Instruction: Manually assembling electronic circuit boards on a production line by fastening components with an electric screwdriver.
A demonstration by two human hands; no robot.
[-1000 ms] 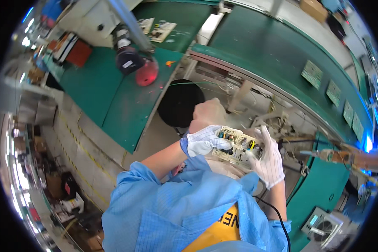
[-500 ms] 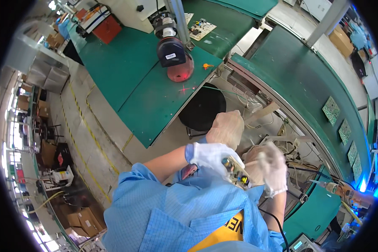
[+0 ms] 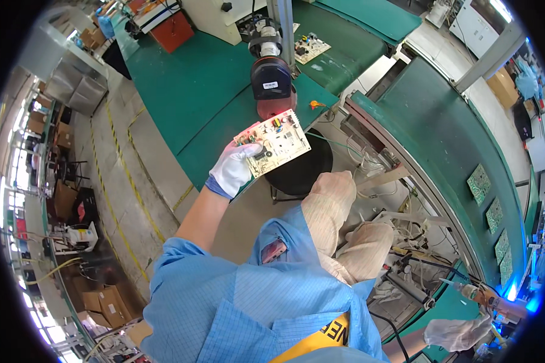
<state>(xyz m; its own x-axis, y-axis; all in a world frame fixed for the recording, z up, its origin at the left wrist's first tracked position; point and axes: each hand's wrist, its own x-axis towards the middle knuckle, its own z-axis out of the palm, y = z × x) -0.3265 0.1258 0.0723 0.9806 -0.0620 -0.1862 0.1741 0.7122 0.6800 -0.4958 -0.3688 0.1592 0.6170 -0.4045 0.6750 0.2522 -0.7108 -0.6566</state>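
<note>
My left hand (image 3: pixel 231 170), in a white glove, pinches the lower left edge of a cream circuit board (image 3: pixel 287 142) with components facing up. The thumb lies on top; the board is raised in front of a dark scanner head (image 3: pixel 271 78), whose reddish lower part is partly behind it. At the lower right my gloved right hand (image 3: pixel 457 334) stretches over a green surface, fingers extended, with nothing visible in them. Close beyond its fingertips lies a tool with a pointed nozzle (image 3: pixel 481 294); whether they touch it I cannot tell.
A green worktable (image 3: pixel 181 78) spans the left and front. On the right runs a conveyor belt (image 3: pixel 418 109) with several green boards (image 3: pixel 479 183) along it. Another populated board (image 3: pixel 312 47) rests farther back. A black round stool (image 3: pixel 309 172) stands below the table edge, near cables.
My left hand has carried the circuit board from my lap up and forward to the scanner head. My right hand has moved away from my lap to the lower right.
</note>
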